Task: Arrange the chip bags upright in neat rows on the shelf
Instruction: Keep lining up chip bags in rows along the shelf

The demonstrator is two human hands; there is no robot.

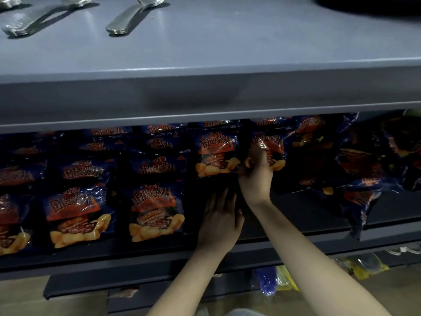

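Left grip (pixel 219 220): fingers straight and spread apart, palm down on the dark floor of the grey metal shelf (pixel 114 263), at 6 o'clock of the fourth column. What lies beneath it is too dark to tell.

Right grip (pixel 256 174): at 1 o'clock of the left grip, fingers curled, clamped on the lower left part of the held chip bag (pixel 272 144). The bag is glossy dark blue with an orange-red panel and pictured yellow chips, and stands upright towards the back of the shelf.

Standing chip bags, same kind, upright, ranked front to back at 9 o'clock of the left grip:
- far-left column (pixel 9 224), cut by the frame edge
- second column (pixel 77 213)
- third column (pixel 157 210)
- fourth column (pixel 216 156), just beside the held chip bag, at its 9 o'clock

Loose pile (pixel 360 169): same kind, tilted and overlapping, at 3 o'clock of the right grip. One overhanging bag (pixel 357 224) droops past the shelf's front lip.

Upper grey board (pixel 227 53): stacked metal spoons (pixel 124 21) at 11 o'clock.

Lower tier: yellow and blue packets (pixel 268 281) at 5 o'clock, contents unclear.
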